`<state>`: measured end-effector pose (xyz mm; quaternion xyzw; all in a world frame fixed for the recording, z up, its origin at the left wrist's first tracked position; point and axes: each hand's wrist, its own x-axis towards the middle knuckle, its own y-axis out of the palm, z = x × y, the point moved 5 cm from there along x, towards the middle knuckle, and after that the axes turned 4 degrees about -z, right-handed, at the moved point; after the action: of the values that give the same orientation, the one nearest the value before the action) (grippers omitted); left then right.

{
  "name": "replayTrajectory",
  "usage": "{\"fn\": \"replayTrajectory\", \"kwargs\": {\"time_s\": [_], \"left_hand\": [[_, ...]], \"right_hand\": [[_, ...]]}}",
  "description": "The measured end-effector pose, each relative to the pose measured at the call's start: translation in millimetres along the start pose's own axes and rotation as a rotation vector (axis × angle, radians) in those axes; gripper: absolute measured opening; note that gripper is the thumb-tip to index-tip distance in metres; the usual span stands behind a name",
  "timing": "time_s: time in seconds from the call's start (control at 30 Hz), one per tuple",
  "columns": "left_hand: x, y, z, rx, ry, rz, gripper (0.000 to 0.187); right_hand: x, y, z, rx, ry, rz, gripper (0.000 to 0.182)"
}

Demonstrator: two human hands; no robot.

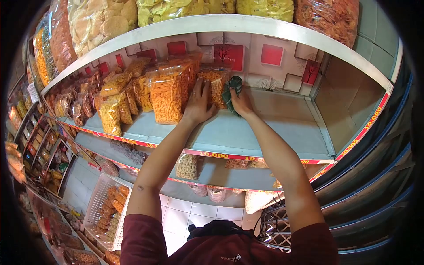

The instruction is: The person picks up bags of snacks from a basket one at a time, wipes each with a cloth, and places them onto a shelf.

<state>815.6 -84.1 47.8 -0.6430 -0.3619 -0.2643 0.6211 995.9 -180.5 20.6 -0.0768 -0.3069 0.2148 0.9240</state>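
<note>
My left hand (200,105) lies against the clear bags of orange snacks, its fingers stretched out. One tall bag of orange snacks (165,96) stands upright just left of it. Another bag of orange snacks (217,86) stands behind and to the right, between my two hands. My right hand (241,102) is closed round a crumpled dark green cloth (231,93), which is beside that bag's right edge. Both hands are over the grey shelf (274,128). Part of the cloth is hidden by my right fingers.
Smaller snack bags (110,115) crowd the shelf's left side. A white upper shelf edge (212,22) with big snack bags runs overhead. Lower shelves hold more bags, including pale rings (187,166). A white basket (93,201) of snacks stands on the floor. A side panel (349,101) bounds the right.
</note>
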Motion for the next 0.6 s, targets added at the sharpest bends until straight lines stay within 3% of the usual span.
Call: {"fn": "replayTrajectory", "kwargs": {"time_s": [0.3,0.47,0.6], "left_hand": [[11,-14,-38,0.058,0.074,-0.009,0.086],[14,-46,-49,-0.032,0.094,-0.071,0.091],[4,-110,-59,-0.044,0.187,-0.211,0.092]], "right_hand": [[1,-30,38,0.069,-0.113,-0.3,0.041],[-10,-36,103,0.209,-0.409,-0.32,0.042],[-36,-8,158,0.379,-0.698,-0.243,0.045]]}}
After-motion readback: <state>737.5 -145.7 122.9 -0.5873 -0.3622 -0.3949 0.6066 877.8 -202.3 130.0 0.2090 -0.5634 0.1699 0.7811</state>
